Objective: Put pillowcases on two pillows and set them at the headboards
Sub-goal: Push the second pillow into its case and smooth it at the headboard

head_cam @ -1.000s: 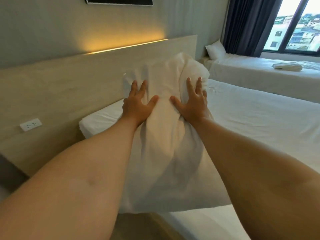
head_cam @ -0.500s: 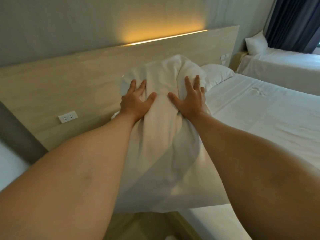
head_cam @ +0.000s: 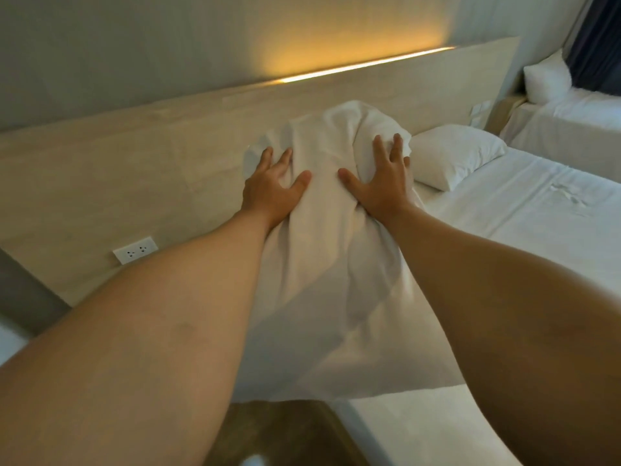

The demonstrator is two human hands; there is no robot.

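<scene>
You are holding a white pillow (head_cam: 322,203) in its loose pillowcase up in front of the wooden headboard (head_cam: 134,183), above the head end of the near bed (head_cam: 524,230). Your left hand (head_cam: 272,190) and right hand (head_cam: 379,186) are each pinching a bunch of the fabric between thumb and spread fingers, so each grip is closing on the pillow rather than lying flat. A second pillow (head_cam: 453,156) is lying just to its right, against the same headboard.
</scene>
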